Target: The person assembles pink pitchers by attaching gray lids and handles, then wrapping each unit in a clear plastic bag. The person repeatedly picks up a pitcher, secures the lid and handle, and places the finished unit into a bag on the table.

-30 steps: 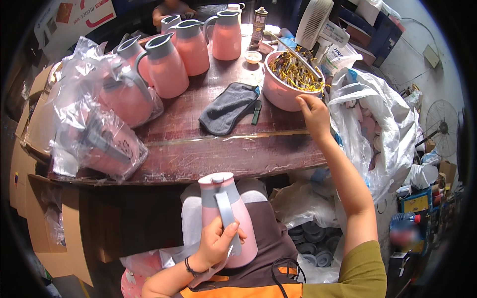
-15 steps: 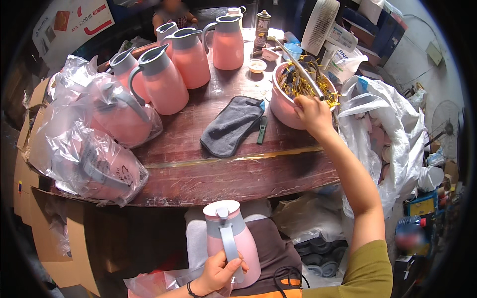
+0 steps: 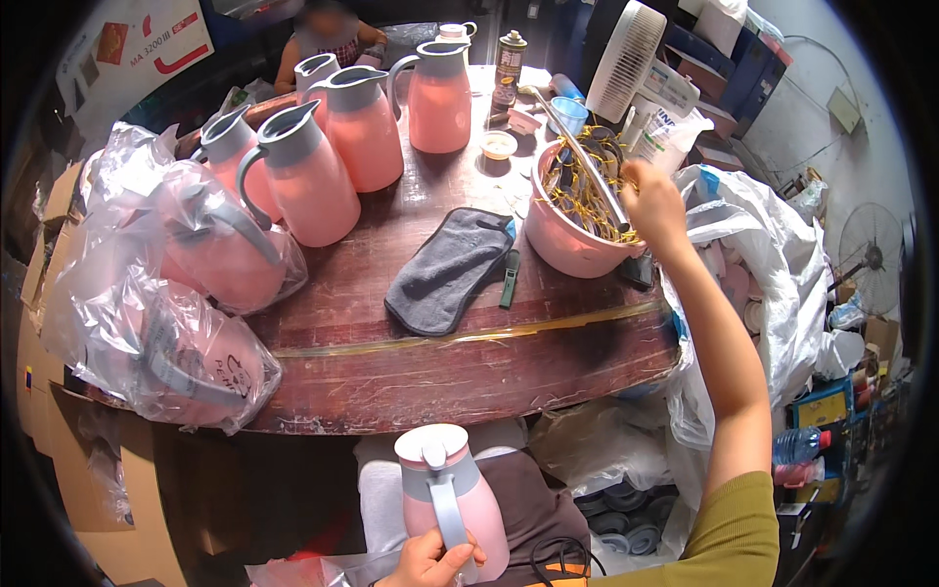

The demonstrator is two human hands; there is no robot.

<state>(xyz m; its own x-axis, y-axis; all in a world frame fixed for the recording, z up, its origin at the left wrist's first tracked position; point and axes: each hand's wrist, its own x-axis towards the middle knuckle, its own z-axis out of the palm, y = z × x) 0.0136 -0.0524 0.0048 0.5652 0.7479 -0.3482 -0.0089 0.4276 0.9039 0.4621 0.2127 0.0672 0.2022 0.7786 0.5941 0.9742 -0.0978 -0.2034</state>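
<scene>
My left hand [image 3: 436, 560] is closed around the grey handle of a pink jug [image 3: 481, 519] at my lap. The jug is upright, with a white lid [image 3: 430, 443] on top and a grey collar. My right hand [image 3: 657, 207] is over the right rim of a pink tub [image 3: 572, 252]. Its fingers are curled; what they hold, if anything, I cannot make out. In the tub lie dark pieces with yellow ties [image 3: 565, 196]. A metal rod [image 3: 595, 184] leans across the tub, apart from my right hand.
Several pink jugs [image 3: 308, 186] stand at the table's back left. Jugs in clear plastic [image 3: 210, 357] lie in front. A grey cloth [image 3: 445, 274], a green-handled tool [image 3: 510, 279] and a spray can [image 3: 507, 73] share the table [image 3: 469, 377]. A white sack [image 3: 802, 264] bulges right. Someone [image 3: 333, 34] sits opposite.
My right hand has left the metal rod and moved up and right. The rod's near end has dropped lower on the tub. The left hand keeps its hold on the jug.
</scene>
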